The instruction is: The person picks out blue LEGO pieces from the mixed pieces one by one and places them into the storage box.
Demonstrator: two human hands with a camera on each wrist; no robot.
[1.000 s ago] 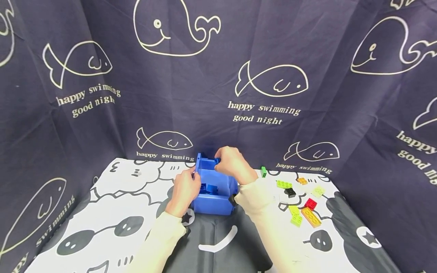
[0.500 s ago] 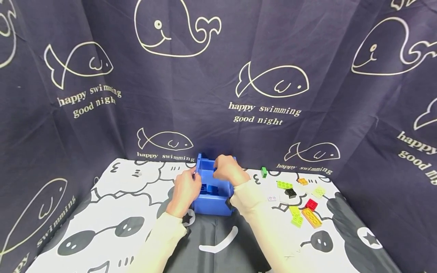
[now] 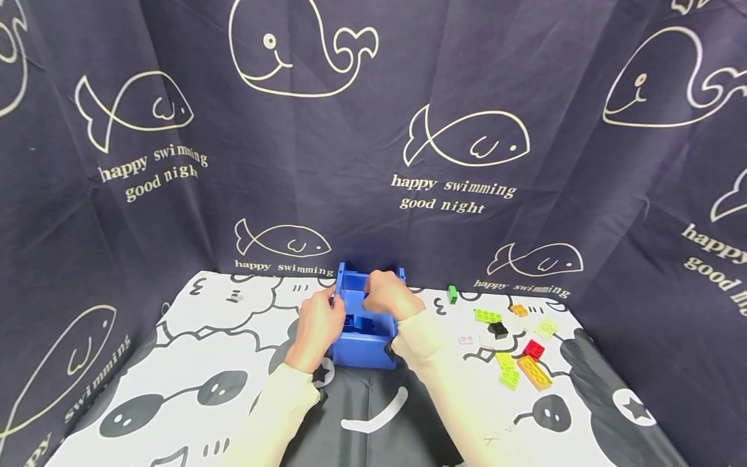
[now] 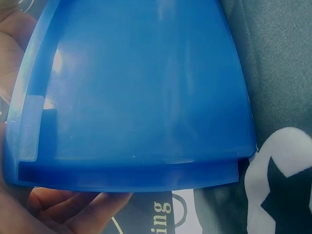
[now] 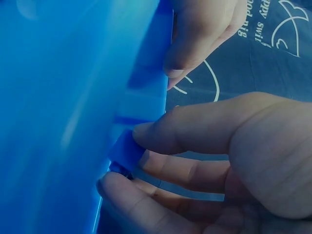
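Observation:
A blue plastic box (image 3: 363,351) stands upright at the middle of the cloth, its top uncovered. My left hand (image 3: 318,327) grips the box's left wall; in the left wrist view its fingers curl around the edge of the smooth blue side. Over the opening, my right hand (image 3: 390,295) pinches a blue toy brick (image 5: 127,150) between thumb and fingers, right at the box's rim in the right wrist view. Another blue brick (image 3: 364,323) lies inside the box near the front.
Loose toy bricks lie to the right: a green one (image 3: 452,294), a black one (image 3: 498,329), a red one (image 3: 533,350), an orange one (image 3: 534,373), a pale pink one (image 3: 466,339) and several lime ones. A dark printed curtain (image 3: 350,162) hangs behind.
My right hand, with the blue brick, has moved slightly down and left into the box's opening. The left hand keeps its grip on the box wall.

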